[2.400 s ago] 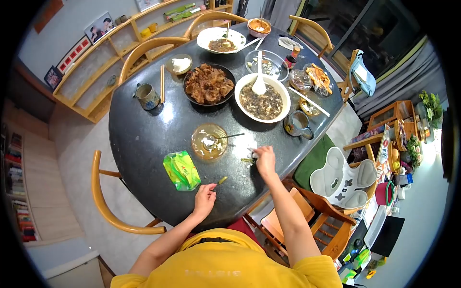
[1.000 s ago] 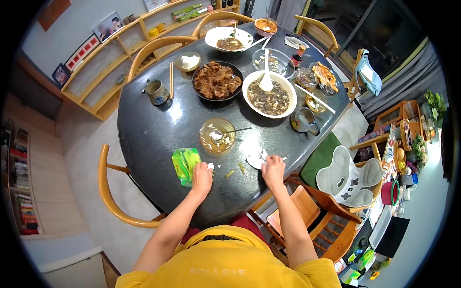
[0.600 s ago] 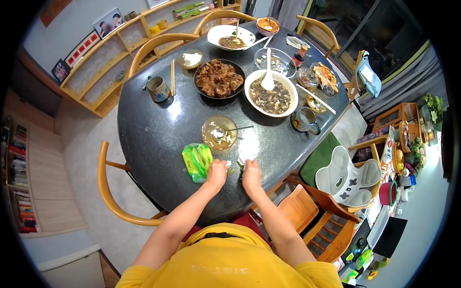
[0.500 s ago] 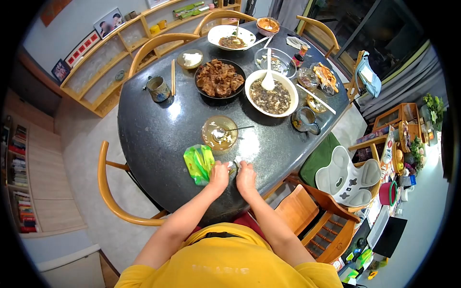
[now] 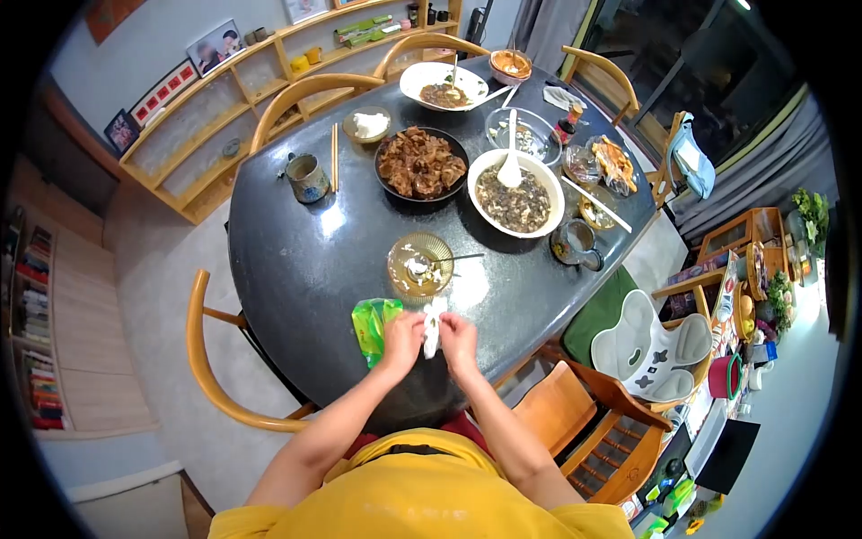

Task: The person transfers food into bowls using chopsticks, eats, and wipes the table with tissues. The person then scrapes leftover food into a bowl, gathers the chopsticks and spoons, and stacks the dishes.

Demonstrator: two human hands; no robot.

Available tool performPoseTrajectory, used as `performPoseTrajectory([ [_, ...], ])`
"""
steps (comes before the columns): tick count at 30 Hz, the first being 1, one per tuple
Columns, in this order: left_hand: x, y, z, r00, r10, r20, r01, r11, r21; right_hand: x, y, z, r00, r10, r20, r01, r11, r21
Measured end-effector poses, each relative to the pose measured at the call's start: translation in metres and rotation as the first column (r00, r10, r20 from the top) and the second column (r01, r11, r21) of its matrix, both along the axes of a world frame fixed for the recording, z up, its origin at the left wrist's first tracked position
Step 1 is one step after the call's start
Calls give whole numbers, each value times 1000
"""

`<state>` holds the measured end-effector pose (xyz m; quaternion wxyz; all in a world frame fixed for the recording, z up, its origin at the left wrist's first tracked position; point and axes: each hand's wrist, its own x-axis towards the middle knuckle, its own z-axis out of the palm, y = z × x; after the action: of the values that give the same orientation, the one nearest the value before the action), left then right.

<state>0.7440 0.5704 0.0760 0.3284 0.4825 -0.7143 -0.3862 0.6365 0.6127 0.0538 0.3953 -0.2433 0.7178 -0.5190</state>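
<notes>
A crumpled white tissue (image 5: 433, 323) is between my two hands over the near edge of the table. My left hand (image 5: 404, 340) pinches its left side with the fingers closed. On the other side, my right hand (image 5: 459, 341) has its fingers closed at the tissue's right edge. A green and yellow plastic packet (image 5: 370, 329) lies on the table against my left hand. Just beyond the hands stands a ribbed glass bowl (image 5: 401, 280) with white food scraps and a dark-handled spoon in it.
On the dark table (image 5: 287, 256) stand a black dish of brown meat (image 5: 420, 163), a white soup bowl (image 5: 480, 212) with a ladle (image 5: 510, 171), a mug (image 5: 309, 180) and chopsticks (image 5: 335, 157). Chairs surround it, including a wooden chair (image 5: 561, 395) at right.
The white tissue now stands out unfolded between my hands, where only a small bit showed before. Both hands have turned upward slightly, and the view has shifted a little.
</notes>
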Motion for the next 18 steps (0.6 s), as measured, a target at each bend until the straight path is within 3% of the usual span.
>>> performPoseTrajectory([
  [2, -6, -24, 35, 994, 28, -102, -24, 999, 41, -3, -23, 63, 966, 78, -246, -94, 994, -58],
  [4, -12, -55, 29, 995, 66, -80, -76, 988, -134, -9, -55, 54, 829, 30, -559, -167, 966, -196],
  [6, -19, -73, 42, 977, 167, -136, -148, 979, 139, -15, -85, 45, 831, 97, -548, -203, 970, -136],
  [7, -19, -87, 27, 981, 176, -80, -176, 984, 12, -17, -99, 38, 820, 152, -553, -238, 967, -88],
  [8, -16, -98, 11, 982, 170, -81, -170, 985, 8, -22, -105, 31, 820, 144, -554, -232, 968, -92],
  [10, -13, -107, 11, 961, 92, 259, -27, 970, -243, -28, -110, 28, 849, 189, -494, -231, 972, -27],
  [11, -14, -106, 6, 979, -9, 203, -1, 999, 50, -34, -109, 22, 884, 330, -332, -355, 935, -18],
  [12, -17, -101, 3, 979, -10, 204, -2, 998, 60, -31, -108, 17, 884, 334, -327, -357, 934, -9],
  [14, -23, -100, 2, 983, 97, 157, -101, 995, 17, -24, -113, 10, 972, 230, -54, -235, 965, -116],
  [15, -22, -102, 2, 982, 99, 159, -103, 995, 17, -25, -111, 11, 975, 163, -151, -179, 978, -104],
  [16, -19, -102, 1, 989, 123, 88, -124, 992, 14, -29, -110, 12, 975, 165, -147, -181, 978, -103],
  [18, -13, -103, 0, 984, 170, -55, -170, 985, 15, -44, -103, 13, 944, 62, -323, -115, 982, -147],
])
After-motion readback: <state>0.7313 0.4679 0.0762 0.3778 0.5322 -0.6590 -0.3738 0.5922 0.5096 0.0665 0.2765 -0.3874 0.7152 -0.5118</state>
